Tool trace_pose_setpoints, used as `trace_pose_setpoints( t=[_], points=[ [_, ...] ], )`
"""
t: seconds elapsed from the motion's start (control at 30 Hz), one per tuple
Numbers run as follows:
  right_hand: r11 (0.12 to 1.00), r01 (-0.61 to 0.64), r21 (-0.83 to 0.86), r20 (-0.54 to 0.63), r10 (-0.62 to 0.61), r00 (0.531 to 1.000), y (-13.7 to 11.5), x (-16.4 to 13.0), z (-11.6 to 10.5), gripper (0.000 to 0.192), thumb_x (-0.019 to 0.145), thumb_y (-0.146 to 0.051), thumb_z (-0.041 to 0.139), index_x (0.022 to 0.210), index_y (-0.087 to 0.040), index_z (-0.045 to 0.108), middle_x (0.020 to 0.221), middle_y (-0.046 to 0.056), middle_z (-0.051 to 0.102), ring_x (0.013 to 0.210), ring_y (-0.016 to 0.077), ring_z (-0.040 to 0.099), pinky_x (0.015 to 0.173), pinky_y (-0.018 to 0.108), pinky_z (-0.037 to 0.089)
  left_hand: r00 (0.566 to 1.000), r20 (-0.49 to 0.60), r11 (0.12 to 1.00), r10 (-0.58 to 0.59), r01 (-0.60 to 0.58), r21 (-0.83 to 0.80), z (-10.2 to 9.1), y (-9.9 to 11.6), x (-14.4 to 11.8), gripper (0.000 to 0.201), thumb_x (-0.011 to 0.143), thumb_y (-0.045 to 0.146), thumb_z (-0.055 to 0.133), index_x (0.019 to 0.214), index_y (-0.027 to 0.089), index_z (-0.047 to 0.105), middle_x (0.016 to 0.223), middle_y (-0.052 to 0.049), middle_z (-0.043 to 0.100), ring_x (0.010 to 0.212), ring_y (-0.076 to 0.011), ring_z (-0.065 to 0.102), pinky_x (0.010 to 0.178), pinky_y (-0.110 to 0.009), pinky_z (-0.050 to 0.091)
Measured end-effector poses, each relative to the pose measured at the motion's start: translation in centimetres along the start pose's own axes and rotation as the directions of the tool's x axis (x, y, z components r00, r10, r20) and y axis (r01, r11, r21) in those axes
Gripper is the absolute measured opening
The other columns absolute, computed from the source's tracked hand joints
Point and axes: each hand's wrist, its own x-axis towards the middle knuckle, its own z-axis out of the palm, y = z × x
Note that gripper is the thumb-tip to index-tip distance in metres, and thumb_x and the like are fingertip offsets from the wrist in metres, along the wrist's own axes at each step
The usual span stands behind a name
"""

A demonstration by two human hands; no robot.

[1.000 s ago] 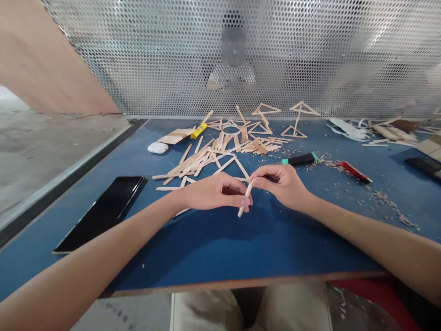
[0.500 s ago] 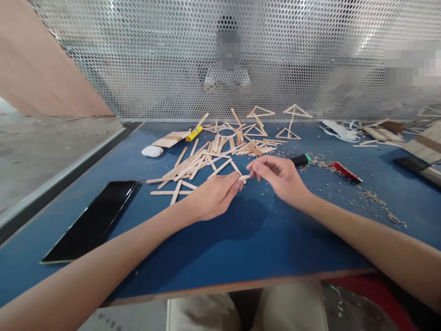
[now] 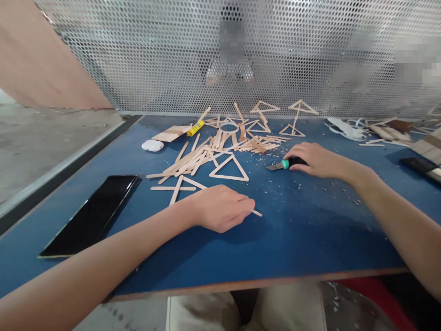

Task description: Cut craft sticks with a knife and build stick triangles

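Observation:
My left hand (image 3: 225, 209) is closed just above the front middle of the blue table. A wooden craft stick (image 3: 256, 213) pokes out of its fingertips to the right; the hand covers the rest of it. On the right, the fingers of my right hand (image 3: 315, 158) are wrapped round the black handle of a craft knife (image 3: 285, 164). Its green collar and bare blade point left. A flat triangle of craft sticks (image 3: 230, 169) lies between and beyond my hands, with a pile of loose craft sticks (image 3: 193, 163) to its left.
A black phone-like slab (image 3: 91, 214) lies on the left. Behind it are a white case (image 3: 152, 145) and a yellow glue stick (image 3: 195, 128). Joined stick frames (image 3: 296, 118) stand near the perforated metal screen (image 3: 165, 59). Wood shavings and scraps dot the right side.
My right hand has left the stick, moved right and closed on the craft knife, turning its blade into view. My left hand has come nearer with the stick, uncovering the triangle.

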Motion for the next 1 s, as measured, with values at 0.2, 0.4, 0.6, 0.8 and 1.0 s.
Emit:
trace_pose_setpoints(
  t=[0.2,0.4,0.6,0.8,1.0],
  points=[
    [0.993,-0.062,0.099,-0.03,0.065,0.997,0.0,0.4,1.4,0.034,0.1,-0.044,0.046,0.117,-0.021,0.065,0.119,0.015,0.067,0.102,0.03,0.064,0.082,0.046,0.049,0.999,-0.008,0.999,0.039,-0.039,-0.007,0.5,-0.1,0.0,0.015,0.092,0.022,0.042,0.079,0.021,0.05,0.069,-0.002,0.065,0.057,-0.0178,0.059,0.052,-0.034,0.038],
    [0.957,0.018,0.289,-0.303,0.074,0.95,-5.3,-1.2,-0.8,0.041,0.106,-0.053,0.03,0.113,-0.024,0.058,0.081,0.005,0.069,0.063,0.0183,0.058,0.06,0.034,0.043,0.997,-0.033,0.997,0.065,-0.066,-0.027,0.9,-0.1,0.2,0.017,0.091,0.025,0.045,0.077,0.021,0.054,0.066,-0.002,0.066,0.057,-0.0177,0.06,0.051,-0.033,0.038],
    [0.936,0.345,0.063,-0.241,-0.321,0.916,-11.2,-1.3,-0.3,0.044,0.096,-0.066,0.051,0.089,-0.026,0.066,0.069,-0.001,0.068,0.057,0.0145,0.057,0.058,0.031,0.033,0.994,-0.037,0.994,0.102,-0.104,-0.044,0.9,-0.4,0.2,0.013,0.09,0.026,0.048,0.081,0.021,0.057,0.069,-0.004,0.067,0.056,-0.0187,0.06,0.051,-0.034,0.038],
    [0.917,0.396,0.057,-0.211,-0.376,0.902,-11.6,-0.5,2.0,0.042,0.095,-0.063,0.056,0.088,-0.023,0.067,0.069,-0.003,0.068,0.055,0.0117,0.056,0.055,0.029,0.026,0.997,-0.025,0.997,0.08,-0.08,-0.004,0.6,-0.1,0.5,0.013,0.087,0.027,0.05,0.08,0.021,0.059,0.058,-0.004,0.064,0.046,-0.0192,0.057,0.044,-0.033,0.029],
    [0.906,0.424,-0.005,-0.177,-0.418,0.891,-11.9,-0.4,2.6,0.042,0.096,-0.062,0.054,0.086,-0.023,0.066,0.068,-0.002,0.066,0.057,0.0126,0.055,0.056,0.03,0.026,0.997,-0.035,0.998,0.068,-0.068,-0.004,0.6,0.1,0.8,0.015,0.085,0.027,0.051,0.071,0.02,0.055,0.052,-0.003,0.061,0.042,-0.0184,0.056,0.042,-0.032,0.028]
  ],
)
